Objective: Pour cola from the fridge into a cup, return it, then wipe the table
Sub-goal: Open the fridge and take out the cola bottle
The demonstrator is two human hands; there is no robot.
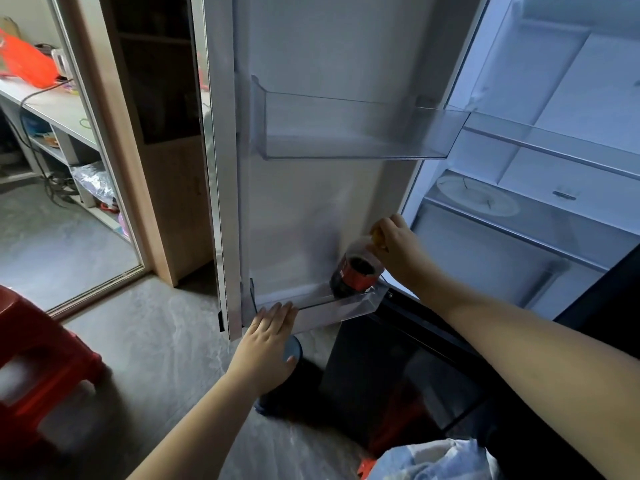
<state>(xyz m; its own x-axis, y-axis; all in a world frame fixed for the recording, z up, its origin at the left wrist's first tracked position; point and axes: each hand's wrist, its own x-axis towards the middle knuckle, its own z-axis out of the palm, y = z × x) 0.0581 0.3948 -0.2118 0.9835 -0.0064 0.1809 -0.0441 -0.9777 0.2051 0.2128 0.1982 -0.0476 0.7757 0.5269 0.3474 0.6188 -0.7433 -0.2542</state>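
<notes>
Cola bottle (356,268) in lower door bin (330,311)

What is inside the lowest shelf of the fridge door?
One cola bottle, at its right end; the right hand grips its cap. The shelf front hides its base.

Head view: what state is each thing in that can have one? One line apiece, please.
Fridge door: open wide.
Upper door bin: looks empty.
Lower door bin: holds only the cola bottle, at its right end.
Cola bottle: standing in the lower bin, cap on, partly full.
Right hand: grips the bottle's top.
Left hand: fingers straight, touching the lower bin's front.
</notes>
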